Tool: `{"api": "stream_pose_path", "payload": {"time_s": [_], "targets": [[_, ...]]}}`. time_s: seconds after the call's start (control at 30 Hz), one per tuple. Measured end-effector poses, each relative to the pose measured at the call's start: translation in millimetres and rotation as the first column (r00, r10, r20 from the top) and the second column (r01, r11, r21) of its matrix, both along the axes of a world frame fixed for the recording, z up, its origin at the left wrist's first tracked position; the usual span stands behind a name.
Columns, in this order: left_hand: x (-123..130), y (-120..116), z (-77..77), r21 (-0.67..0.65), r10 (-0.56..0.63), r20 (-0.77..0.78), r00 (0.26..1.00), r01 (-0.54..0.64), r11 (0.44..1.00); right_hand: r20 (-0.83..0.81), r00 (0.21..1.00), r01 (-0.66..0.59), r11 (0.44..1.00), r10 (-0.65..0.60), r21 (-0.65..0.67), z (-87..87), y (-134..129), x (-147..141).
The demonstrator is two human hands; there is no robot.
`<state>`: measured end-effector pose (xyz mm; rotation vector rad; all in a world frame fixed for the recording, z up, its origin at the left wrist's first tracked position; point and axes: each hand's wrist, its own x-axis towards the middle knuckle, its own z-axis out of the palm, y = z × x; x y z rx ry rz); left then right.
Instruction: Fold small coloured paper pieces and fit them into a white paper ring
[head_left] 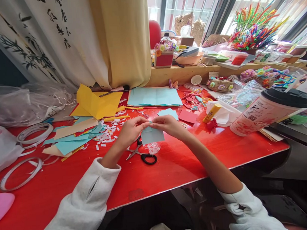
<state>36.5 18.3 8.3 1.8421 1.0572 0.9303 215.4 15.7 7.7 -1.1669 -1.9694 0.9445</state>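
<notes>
A small light-blue square of paper (pixel 152 136) hangs between my two hands above the red table. Its top edge is pinched by my left hand (pixel 134 128), fingers closed. My right hand (pixel 170 126) pinches the same edge from the other side, and the fingertips of both hands nearly meet there. Below the paper lie scissors (pixel 148 158) with black handles, partly covered by it. Just beyond my right hand are a stack of light-blue squares (pixel 168 113) and a red paper square (pixel 188 116).
Paper scraps and strips (pixel 105 132) lie to the left, near tape rolls (pixel 21 175). Large blue sheets (pixel 155 96) and a folded yellow sheet (pixel 99 102) are at the back. On the right stand a glue stick (pixel 211 113) and a lidded drink cup (pixel 260 113).
</notes>
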Motion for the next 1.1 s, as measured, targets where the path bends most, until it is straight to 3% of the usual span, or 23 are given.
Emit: {"api": "stream_pose_path", "payload": {"time_s": [0.23,0.47,0.8,0.97,1.1], "targets": [[1.9,0.7,-4.4,0.002,0.089,0.002,0.996,-0.089,0.996,0.056,0.997,-0.053,0.997,0.057,-0.063,-0.6,-1.5,-1.7],[1.3,-2.7,-3.5,0.096,0.084,-0.171,0.982,-0.068,0.993,0.043,0.995,-0.08,0.992,0.085,-0.101,1.5,-4.2,-2.4],[-0.2,-0.9,-3.5,0.057,0.098,-0.279,0.955,-0.086,0.995,0.022,0.999,-0.044,0.985,0.049,-0.165,4.2,-1.4,3.6],[0.7,-0.1,-3.8,0.042,0.048,-0.166,0.985,-0.042,0.998,-0.047,0.999,-0.03,0.98,0.021,-0.199,6.8,-2.7,4.0],[-1.7,2.3,-4.3,0.03,0.075,-0.089,0.993,-0.073,0.997,-0.097,0.995,-0.043,0.982,0.025,-0.182,8.4,-5.0,2.1]]}}
